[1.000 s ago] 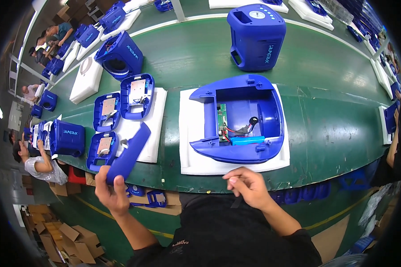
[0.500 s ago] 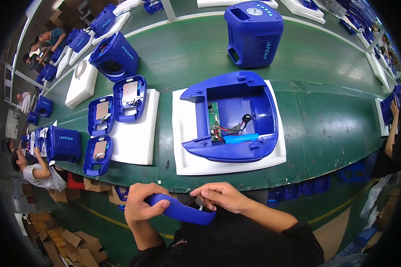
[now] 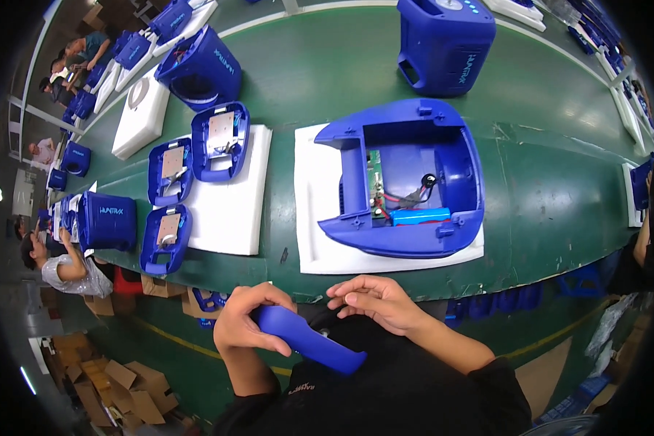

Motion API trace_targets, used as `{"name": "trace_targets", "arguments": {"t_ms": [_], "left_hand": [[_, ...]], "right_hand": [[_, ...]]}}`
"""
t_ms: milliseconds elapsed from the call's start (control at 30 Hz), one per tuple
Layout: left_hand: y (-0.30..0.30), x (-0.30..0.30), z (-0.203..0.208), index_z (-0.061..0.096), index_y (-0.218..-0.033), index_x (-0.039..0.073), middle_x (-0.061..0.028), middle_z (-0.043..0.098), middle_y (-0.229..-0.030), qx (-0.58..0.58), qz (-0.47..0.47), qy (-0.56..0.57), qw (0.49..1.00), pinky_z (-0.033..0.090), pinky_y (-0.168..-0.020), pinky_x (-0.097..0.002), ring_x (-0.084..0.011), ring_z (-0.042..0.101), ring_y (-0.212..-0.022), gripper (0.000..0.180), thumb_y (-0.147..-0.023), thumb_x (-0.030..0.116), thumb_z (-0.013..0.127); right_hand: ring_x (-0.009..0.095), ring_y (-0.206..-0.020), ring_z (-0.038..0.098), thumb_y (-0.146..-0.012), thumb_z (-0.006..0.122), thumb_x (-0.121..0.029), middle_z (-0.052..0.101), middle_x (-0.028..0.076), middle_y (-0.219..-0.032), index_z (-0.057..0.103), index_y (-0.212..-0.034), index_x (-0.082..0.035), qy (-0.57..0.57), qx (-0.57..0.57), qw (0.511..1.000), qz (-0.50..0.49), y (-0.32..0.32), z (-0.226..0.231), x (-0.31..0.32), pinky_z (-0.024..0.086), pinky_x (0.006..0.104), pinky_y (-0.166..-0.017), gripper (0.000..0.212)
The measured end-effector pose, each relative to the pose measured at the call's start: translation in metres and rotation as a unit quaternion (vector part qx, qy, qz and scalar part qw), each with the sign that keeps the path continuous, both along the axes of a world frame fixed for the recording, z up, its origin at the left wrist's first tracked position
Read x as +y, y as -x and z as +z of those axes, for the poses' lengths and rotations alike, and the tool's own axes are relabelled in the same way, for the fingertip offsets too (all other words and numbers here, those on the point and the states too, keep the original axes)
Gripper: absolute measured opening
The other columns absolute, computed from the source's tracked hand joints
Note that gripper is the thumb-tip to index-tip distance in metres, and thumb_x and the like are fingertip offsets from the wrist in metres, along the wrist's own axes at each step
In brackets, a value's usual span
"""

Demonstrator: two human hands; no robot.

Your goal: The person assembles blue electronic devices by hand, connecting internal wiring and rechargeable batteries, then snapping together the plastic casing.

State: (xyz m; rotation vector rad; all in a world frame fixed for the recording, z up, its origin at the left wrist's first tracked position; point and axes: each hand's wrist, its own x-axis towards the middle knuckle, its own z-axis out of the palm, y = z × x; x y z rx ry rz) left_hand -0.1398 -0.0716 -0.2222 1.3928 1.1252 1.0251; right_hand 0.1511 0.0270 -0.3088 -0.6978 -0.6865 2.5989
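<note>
Smooth matt blue plastic handle [image 3: 309, 340] in the left hand [image 3: 247, 323]; beyond it, white foam pad [image 3: 309, 218], dull green belt [image 3: 552, 189]

The left hand [image 3: 248, 323] has brought the blue curved handle piece [image 3: 309, 347] down off the bench's near edge into the lap, and the right hand [image 3: 376, 301] has closed in beside it.

Long blue plastic handle piece [image 3: 309, 341], smooth and slightly curved, lying nearly level with its right end dipping, low over the lap and just below the edge of the green table [image 3: 559, 182]. Left end wrapped inside the left hand [image 3: 248, 323]; right end free. Right hand [image 3: 376, 299] just above its middle, fingers bent down toward it, contact unclear.
</note>
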Motion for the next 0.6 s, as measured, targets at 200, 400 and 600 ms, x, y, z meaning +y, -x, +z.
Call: {"name": "trace_targets", "arguments": {"t_ms": [200, 400, 600], "left_hand": [[0.001, -0.007, -0.001, 0.071, -0.109, -0.003, -0.0139, 0.082, -0.094, -0.013, 0.029, -0.023, 0.999, 0.061, -0.071, -0.0284, -0.0175, 0.079, -0.080, 0.068, -0.069, 0.033, 0.111], [-0.001, -0.005, 0.003, 0.072, -0.110, -0.005, -0.0147, 0.083, -0.095, 0.023, 0.001, -0.034, 0.999, 0.062, -0.071, -0.0290, -0.0199, 0.081, -0.082, 0.063, -0.072, 0.028, 0.109], [-0.001, -0.010, 0.001, 0.071, -0.110, -0.004, -0.0137, 0.082, -0.097, 0.015, 0.011, -0.006, 1.000, 0.061, -0.074, -0.0290, -0.0173, 0.078, -0.083, 0.062, -0.073, 0.027, 0.109]], "right_hand": [[0.008, -0.065, 0.054, -0.113, 0.059, -0.015, 0.080, 0.010, -0.101, 0.076, -0.123, 0.004, -0.054, -0.024, 0.994, 0.091, -0.022, -0.039, -0.008, 0.038, 0.0237, -0.059, 0.028], [0.010, -0.083, 0.060, -0.120, 0.050, -0.029, 0.078, 0.015, -0.122, 0.070, -0.141, 0.005, 0.036, 0.034, 0.991, 0.128, 0.011, -0.010, -0.023, 0.046, 0.0249, -0.066, 0.044], [0.007, -0.079, 0.060, -0.119, 0.062, -0.023, 0.077, 0.011, -0.121, 0.071, -0.136, 0.003, 0.056, 0.083, 0.995, -0.028, 0.019, -0.008, -0.012, 0.050, 0.0245, -0.068, 0.033]]}}
